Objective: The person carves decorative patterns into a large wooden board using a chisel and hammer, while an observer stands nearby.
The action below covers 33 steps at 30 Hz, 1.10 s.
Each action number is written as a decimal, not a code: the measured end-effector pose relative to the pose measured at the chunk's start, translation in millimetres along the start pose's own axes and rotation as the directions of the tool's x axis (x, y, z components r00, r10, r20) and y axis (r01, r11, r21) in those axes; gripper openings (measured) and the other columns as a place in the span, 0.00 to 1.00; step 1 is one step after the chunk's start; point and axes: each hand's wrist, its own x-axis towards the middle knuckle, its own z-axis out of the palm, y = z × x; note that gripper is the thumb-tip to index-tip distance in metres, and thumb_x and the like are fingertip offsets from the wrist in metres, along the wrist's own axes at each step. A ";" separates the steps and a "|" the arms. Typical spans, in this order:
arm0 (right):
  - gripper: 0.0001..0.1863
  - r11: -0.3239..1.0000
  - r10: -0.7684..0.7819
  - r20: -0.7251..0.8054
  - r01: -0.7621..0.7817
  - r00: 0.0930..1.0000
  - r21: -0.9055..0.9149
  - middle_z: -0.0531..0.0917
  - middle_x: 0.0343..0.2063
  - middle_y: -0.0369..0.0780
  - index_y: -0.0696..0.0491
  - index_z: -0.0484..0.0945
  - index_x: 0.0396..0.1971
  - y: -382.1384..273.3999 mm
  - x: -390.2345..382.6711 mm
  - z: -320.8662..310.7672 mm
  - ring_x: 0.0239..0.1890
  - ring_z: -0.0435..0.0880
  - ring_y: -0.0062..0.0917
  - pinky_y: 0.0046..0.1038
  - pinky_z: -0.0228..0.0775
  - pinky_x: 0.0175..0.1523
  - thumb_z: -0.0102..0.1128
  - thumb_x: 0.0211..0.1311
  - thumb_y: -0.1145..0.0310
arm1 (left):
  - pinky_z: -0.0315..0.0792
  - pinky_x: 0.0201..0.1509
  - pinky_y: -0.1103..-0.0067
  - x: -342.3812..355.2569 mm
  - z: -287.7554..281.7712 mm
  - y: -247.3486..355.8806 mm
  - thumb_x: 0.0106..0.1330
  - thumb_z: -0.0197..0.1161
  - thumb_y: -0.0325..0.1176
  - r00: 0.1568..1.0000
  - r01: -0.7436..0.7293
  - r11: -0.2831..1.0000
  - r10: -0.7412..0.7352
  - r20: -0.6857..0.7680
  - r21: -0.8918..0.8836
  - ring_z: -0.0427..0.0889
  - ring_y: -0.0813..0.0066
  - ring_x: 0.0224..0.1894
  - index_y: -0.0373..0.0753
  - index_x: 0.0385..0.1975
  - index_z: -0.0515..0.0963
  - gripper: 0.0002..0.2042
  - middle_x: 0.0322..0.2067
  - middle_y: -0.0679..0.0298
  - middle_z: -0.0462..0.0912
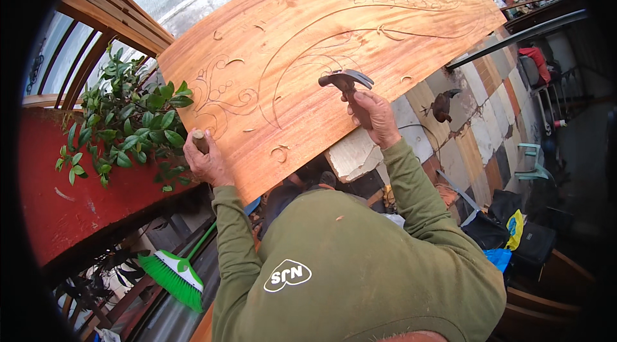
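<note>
A broad wooden panel lies in front of me, marked with curving scroll and leaf lines, some cut as grooves. My left hand is closed round a chisel at the panel's near left edge; only its round wooden handle end shows, and the blade is hidden. In my right hand is a claw hammer, raised over the near edge with its head toward the panel. Several curled wood shavings are scattered over the surface.
A leafy plant overhangs the panel's left end above a red wall. A green-bristled broom is at lower left. Below the panel's near edge sits a pale block. A dark bird stands on the patchwork tiled floor at right.
</note>
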 end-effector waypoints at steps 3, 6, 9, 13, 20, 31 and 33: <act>0.18 0.912 0.006 0.183 -0.081 0.983 0.402 0.88 0.47 0.45 0.62 0.82 0.55 -8.6 -25.4 19.0 0.34 0.84 0.18 0.19 0.77 0.31 0.67 0.76 0.64 | 0.82 0.50 0.68 3.6 -17.2 68.1 0.64 0.79 0.29 0.960 -0.081 0.963 0.145 0.239 -0.258 0.88 0.57 0.48 0.39 0.52 0.83 0.17 0.48 0.58 0.88; 0.21 0.920 -0.155 0.252 0.046 0.955 0.389 0.87 0.47 0.45 0.62 0.82 0.56 0.5 -37.2 32.6 0.34 0.84 0.18 0.19 0.77 0.31 0.73 0.71 0.65 | 0.82 0.49 0.69 13.0 -31.7 136.8 0.63 0.80 0.28 0.898 -0.162 0.897 0.307 0.314 -0.412 0.88 0.61 0.46 0.39 0.53 0.83 0.19 0.45 0.59 0.88; 0.27 0.956 -0.140 0.293 0.052 0.946 0.288 0.87 0.47 0.45 0.62 0.83 0.57 -10.1 -52.7 37.3 0.34 0.83 0.19 0.20 0.77 0.31 0.81 0.63 0.64 | 0.82 0.48 0.70 20.2 -46.8 182.1 0.60 0.82 0.28 0.836 0.013 0.701 0.383 0.392 -0.713 0.88 0.65 0.45 0.38 0.54 0.83 0.22 0.44 0.60 0.89; 0.27 0.969 -0.229 0.395 0.168 0.890 0.182 0.87 0.47 0.43 0.60 0.84 0.56 -17.1 -64.2 35.3 0.39 0.87 0.21 0.24 0.83 0.42 0.83 0.60 0.64 | 0.82 0.49 0.78 20.6 -58.5 195.4 0.62 0.80 0.22 0.600 0.237 0.702 0.438 0.669 -0.672 0.88 0.76 0.44 0.34 0.51 0.83 0.18 0.45 0.63 0.89; 0.28 0.975 -0.162 0.381 0.088 0.910 0.205 0.88 0.50 0.41 0.59 0.83 0.58 -3.1 -79.1 36.9 0.48 0.89 0.27 0.31 0.83 0.58 0.84 0.59 0.66 | 0.76 0.37 0.71 19.6 -67.0 214.1 0.53 0.84 0.31 0.659 -0.064 0.591 0.630 0.410 -0.804 0.86 0.60 0.32 0.36 0.39 0.86 0.16 0.32 0.59 0.88; 0.15 0.228 -0.699 0.501 0.823 0.511 -0.520 0.83 0.27 0.33 0.45 0.84 0.31 6.5 -64.0 45.6 0.26 0.84 0.29 0.33 0.75 0.28 0.83 0.56 0.55 | 0.75 0.33 0.70 19.6 -69.2 219.1 0.53 0.82 0.35 0.554 -0.260 0.469 0.788 0.268 -0.844 0.85 0.61 0.30 0.36 0.40 0.84 0.17 0.30 0.59 0.86; 0.16 0.397 -0.671 0.405 0.762 0.621 -0.512 0.82 0.26 0.33 0.46 0.84 0.30 11.4 -63.7 43.8 0.25 0.84 0.30 0.33 0.74 0.28 0.84 0.54 0.55 | 0.75 0.33 0.70 19.3 -69.0 218.4 0.53 0.82 0.34 0.556 -0.267 0.471 0.788 0.266 -0.841 0.85 0.61 0.30 0.36 0.40 0.85 0.18 0.30 0.59 0.86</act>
